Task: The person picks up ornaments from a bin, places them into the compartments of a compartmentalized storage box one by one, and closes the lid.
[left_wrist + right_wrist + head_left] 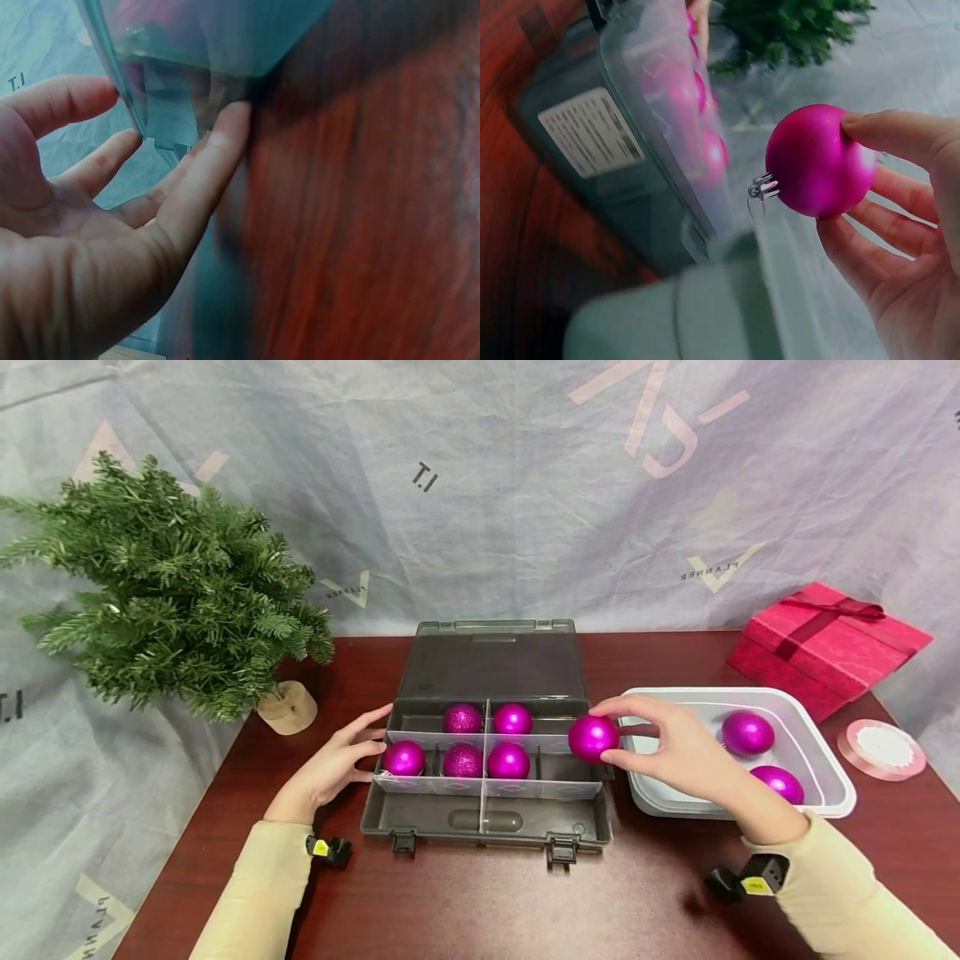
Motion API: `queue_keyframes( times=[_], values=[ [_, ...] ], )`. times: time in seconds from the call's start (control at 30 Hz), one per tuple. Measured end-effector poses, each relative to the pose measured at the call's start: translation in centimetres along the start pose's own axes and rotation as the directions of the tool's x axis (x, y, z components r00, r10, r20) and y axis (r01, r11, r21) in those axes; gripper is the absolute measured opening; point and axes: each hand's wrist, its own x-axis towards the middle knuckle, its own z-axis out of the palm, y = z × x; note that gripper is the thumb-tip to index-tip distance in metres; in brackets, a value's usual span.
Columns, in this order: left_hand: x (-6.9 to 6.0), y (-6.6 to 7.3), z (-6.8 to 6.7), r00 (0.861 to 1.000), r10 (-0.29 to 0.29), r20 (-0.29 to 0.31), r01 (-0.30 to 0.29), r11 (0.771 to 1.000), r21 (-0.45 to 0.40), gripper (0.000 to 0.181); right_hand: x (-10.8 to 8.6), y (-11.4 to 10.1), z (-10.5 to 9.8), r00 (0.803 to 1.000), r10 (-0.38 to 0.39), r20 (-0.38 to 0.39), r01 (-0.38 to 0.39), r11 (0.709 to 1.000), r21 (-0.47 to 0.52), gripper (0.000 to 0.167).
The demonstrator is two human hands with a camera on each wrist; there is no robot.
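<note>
Over the right edge of a dark see-through box (420, 814), the right hand (678, 747) reaches inward, pinching a ball (592, 739) between thumb and fingertips; the left hand (337, 768) lies spread against the box's opposite side, touching it. The pinched ball is smooth, shiny magenta (its silver cap (765, 186) shows in the right wrist view). Five more balls (462, 761) sit in the box, two behind three, and two others (747, 732) lie in a white tray (660, 808) just beside it. Box and tray rest on a reddish-brown table (450, 902), with a green tree (187, 602) at left, a red gift box (825, 647) and ribbon roll (881, 749) at right, and printed gray cloth (480, 485) behind.
</note>
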Motion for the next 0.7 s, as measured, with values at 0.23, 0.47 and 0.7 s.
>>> queue_keyframes(
  times=[0.23,0.47,0.7],
  values=[
    [0.1,0.1,0.0,1.000,0.005,0.006,-0.005,1.000,0.006,0.065,1.0,0.5,2.1,0.995,-0.048,0.087,0.049,0.999,-0.004,0.047],
    [0.1,0.0,0.0,1.000,0.005,0.008,-0.005,1.000,0.006,0.065,1.5,0.8,3.1,0.983,-0.117,0.140,0.135,0.983,-0.124,0.043],
    [0.0,-0.1,0.0,1.000,-0.001,0.001,0.001,1.000,0.008,0.065,1.9,0.6,3.7,0.975,-0.088,0.204,0.136,0.962,-0.236,0.040]
  ],
)
